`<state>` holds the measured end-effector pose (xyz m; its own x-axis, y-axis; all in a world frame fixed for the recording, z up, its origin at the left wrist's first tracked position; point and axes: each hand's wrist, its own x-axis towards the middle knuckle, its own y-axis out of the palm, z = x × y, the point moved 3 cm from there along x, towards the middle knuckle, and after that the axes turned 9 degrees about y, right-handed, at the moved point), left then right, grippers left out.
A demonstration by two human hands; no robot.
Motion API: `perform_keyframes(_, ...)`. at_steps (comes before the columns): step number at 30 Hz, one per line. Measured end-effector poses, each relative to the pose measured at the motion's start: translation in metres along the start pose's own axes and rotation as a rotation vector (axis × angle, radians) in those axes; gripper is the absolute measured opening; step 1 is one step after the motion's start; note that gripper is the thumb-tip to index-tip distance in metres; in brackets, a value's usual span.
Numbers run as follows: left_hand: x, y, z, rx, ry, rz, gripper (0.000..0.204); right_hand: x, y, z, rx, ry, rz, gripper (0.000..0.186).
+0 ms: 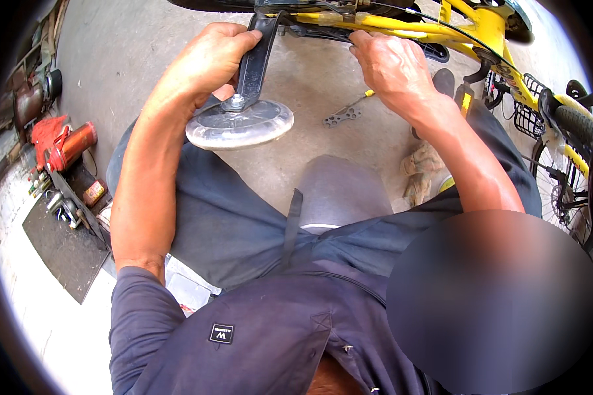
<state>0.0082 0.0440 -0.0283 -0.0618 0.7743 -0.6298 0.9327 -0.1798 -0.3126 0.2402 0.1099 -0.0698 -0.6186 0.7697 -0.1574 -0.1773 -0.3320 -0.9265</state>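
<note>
My left hand (207, 62) grips a black metal bracket (258, 66), thumb on its face. At the bracket's lower end a training wheel (240, 126) with a clear, pale rim is bolted on. The bracket's top reaches the rear part of a yellow bicycle (408, 29), which lies across the far side. To the right, my right hand (398, 69) is closed at the bicycle's lower dark bar, below the yellow tube. Its fingertips are turned away, so what they hold is hidden.
On the floor between my arms lie a flat multi-hole wrench (342, 118) and a yellow-handled screwdriver (367, 95). A grey stool (339, 181) stands between my legs. Worn gloves (420, 172) lie at right, another bicycle (557, 174) beyond. Red tools (72, 146) sit at left.
</note>
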Motion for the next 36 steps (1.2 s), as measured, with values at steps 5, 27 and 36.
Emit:
perform_keyframes(5,-0.001,0.001,-0.001,-0.002,0.018,0.027,0.029,0.0,0.001,0.002,-0.006,-0.032,-0.031,0.019)
perform_keyframes(27,-0.002,0.001,-0.001,0.032,0.01,0.016,0.03,0.004,-0.011,0.017,0.013,-0.078,-0.054,0.014)
perform_keyframes(36,-0.004,0.001,-0.002,0.046,0.037,0.002,0.03,0.008,-0.009,0.021,0.01,-0.082,-0.028,0.015)
